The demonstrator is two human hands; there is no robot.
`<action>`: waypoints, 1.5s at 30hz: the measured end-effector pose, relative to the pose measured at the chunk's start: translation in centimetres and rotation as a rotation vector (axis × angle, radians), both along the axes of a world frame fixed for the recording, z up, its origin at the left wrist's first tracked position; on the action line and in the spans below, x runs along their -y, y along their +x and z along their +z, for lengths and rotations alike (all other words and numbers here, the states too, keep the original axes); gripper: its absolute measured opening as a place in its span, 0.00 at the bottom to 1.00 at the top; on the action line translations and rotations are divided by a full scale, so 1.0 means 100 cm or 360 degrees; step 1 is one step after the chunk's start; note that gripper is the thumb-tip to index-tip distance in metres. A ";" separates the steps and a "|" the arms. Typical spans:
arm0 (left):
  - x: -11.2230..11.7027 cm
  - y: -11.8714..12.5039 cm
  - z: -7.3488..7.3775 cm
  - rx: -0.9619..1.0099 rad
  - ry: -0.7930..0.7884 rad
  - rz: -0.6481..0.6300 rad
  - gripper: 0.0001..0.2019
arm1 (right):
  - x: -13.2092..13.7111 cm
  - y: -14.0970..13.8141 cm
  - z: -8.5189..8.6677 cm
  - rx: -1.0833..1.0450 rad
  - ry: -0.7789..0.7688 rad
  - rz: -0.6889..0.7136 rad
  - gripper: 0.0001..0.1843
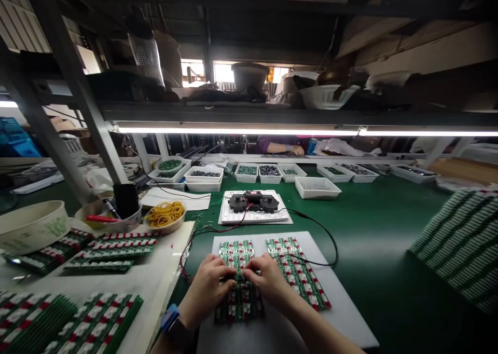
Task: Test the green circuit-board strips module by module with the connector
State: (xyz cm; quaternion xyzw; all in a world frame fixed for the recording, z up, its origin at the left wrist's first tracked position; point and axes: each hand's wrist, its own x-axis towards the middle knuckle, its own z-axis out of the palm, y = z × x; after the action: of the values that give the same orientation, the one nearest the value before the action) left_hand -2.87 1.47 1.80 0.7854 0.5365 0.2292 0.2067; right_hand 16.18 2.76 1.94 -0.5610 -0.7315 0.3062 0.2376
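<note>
Head view: hands (206, 291) at green workbench (373, 250), white trays (317, 188) beyond.

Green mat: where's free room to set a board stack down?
Free patch: the green mat between the white sheet and the right-hand circuit-board stack, below the white tray. Crowded: the stacked circuit boards under the left hand and right hand, and the white bench at left.

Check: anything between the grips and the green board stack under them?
Nothing visible. The left grip and right grip both sit directly on the stack of green circuit boards, with nothing between. A black cable loops nearby, towards the neighbouring board stack, not across the hands.
</note>
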 end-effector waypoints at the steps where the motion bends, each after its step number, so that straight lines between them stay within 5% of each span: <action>1: 0.001 0.000 0.000 0.0004 -0.0025 -0.0014 0.09 | 0.001 0.000 0.000 0.0006 -0.0017 0.0016 0.07; 20: 0.004 0.003 -0.001 -0.0171 -0.0202 0.0089 0.10 | -0.001 0.000 -0.013 0.0092 -0.0057 0.0052 0.07; 30: 0.005 0.006 -0.001 -0.0176 -0.0199 0.0084 0.08 | 0.006 -0.013 -0.003 0.0231 0.0022 -0.0058 0.10; 45: 0.005 0.006 0.001 -0.0141 -0.0212 0.0057 0.09 | 0.007 0.000 -0.003 0.0222 0.0064 0.0132 0.05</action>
State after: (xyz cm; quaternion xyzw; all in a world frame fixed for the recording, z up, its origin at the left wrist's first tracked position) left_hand -2.24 0.99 1.86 0.7695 0.5733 0.1616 0.2305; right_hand 16.21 2.07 1.65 -0.5454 -0.7748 0.2612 0.1844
